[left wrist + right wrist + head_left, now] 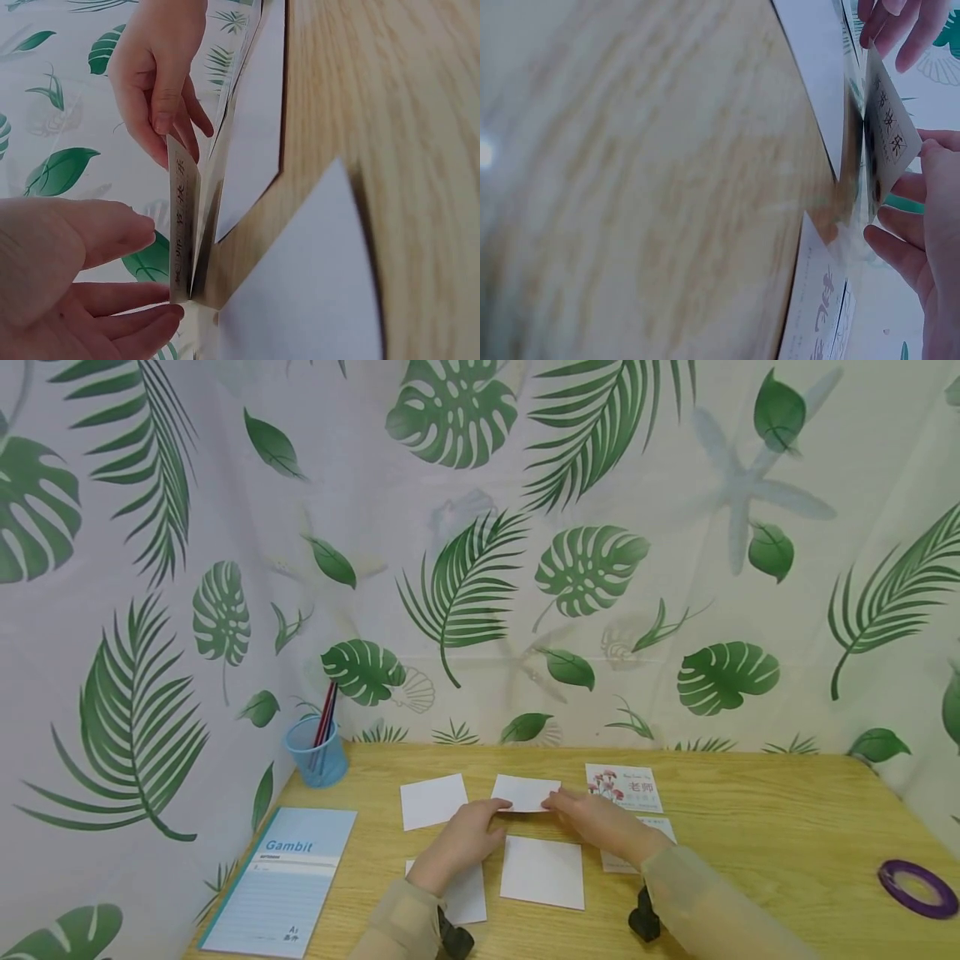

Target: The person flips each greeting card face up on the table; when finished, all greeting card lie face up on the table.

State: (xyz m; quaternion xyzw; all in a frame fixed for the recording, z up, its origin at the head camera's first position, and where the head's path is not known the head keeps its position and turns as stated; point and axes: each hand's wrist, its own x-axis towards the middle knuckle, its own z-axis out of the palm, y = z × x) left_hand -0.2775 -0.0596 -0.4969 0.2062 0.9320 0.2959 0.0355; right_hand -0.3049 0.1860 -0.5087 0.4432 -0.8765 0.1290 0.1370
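A small white card (pixel 527 793) stands tilted up from the table at the back middle, its blank side toward the head camera. Dark characters show on its other face (pixel 182 225) in the left wrist view. My left hand (pixel 467 842) is at its left front corner, fingertips touching the edge and thumb apart from it. At the right corner, my right hand (pixel 603 822) pinches the card between thumb and fingers. Blank white cards lie beside and in front: one at back left (pixel 433 802), one at front middle (pixel 542 872), and one at front left (pixel 467 893), partly under my left forearm.
Two printed cards lie right of my right hand, one with red flowers (pixel 624 787), the other (pixel 618 862) partly covered by that arm. A Gambit notebook (pixel 281 881) and a blue mesh pen cup (pixel 317 760) are at left. A purple tape roll (pixel 918 906) lies far right.
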